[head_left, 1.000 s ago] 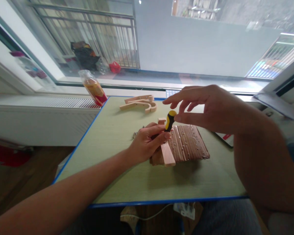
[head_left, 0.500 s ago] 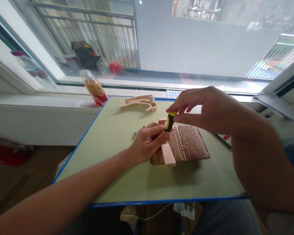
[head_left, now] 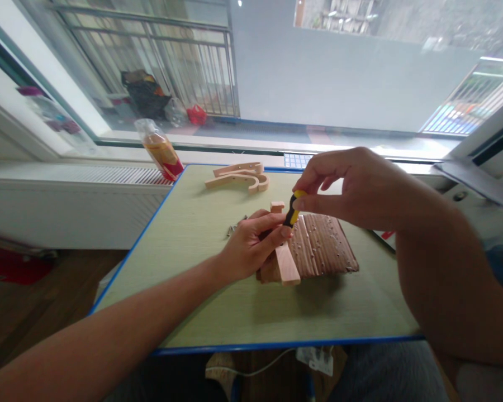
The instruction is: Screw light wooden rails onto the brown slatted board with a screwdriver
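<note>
A yellow-and-black screwdriver [head_left: 294,207] stands upright over a pale wooden bar [head_left: 285,262] that lies on a brown slatted wooden panel [head_left: 322,245]. My right hand [head_left: 352,187] pinches the top of the screwdriver's handle with thumb and fingers. My left hand [head_left: 251,243] rests on the panel's left end, its fingers closed around the lower shaft of the screwdriver near the bar. The tip of the tool is hidden behind my left fingers.
Curved wooden pieces [head_left: 238,177] lie at the far side of the green table [head_left: 218,301]. A few small screws [head_left: 233,226] sit left of my left hand. A bottle [head_left: 159,149] leans on the window sill at the table's far left corner.
My right hand has closed from spread fingers onto the top of the screwdriver handle. My left hand and the wooden pieces have stayed in place.
</note>
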Demonstrator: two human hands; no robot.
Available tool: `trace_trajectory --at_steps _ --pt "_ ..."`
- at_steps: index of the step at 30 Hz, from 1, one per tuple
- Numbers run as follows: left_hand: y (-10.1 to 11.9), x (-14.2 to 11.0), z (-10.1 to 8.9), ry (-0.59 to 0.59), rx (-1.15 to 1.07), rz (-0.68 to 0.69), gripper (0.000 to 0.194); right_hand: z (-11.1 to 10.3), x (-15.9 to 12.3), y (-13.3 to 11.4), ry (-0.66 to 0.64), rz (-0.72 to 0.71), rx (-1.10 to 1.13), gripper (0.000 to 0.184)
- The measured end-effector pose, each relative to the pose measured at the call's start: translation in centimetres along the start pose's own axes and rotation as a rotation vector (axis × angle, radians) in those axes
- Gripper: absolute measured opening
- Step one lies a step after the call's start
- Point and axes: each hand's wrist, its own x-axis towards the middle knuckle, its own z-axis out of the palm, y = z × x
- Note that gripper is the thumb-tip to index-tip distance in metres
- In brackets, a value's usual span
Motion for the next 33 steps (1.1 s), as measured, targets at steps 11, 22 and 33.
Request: trace_trajectory --at_steps 11,22,33 --pt "0.4 0.1 0.2 0.025 0.017 0.029 0.029 0.4 0.2 -0.5 0.018 0.099 0.007 0.025" --pt "0.3 0.2 0.5 0.045 0.016 0.042 0.03 0.9 0.4 -0.4 0.053 0.083 -0.075 0.033" --pt "0.6 0.2 0.2 0.037 -0.009 0.008 0.033 0.3 0.3 -0.2 -0.037 0.067 0.021 0.036"
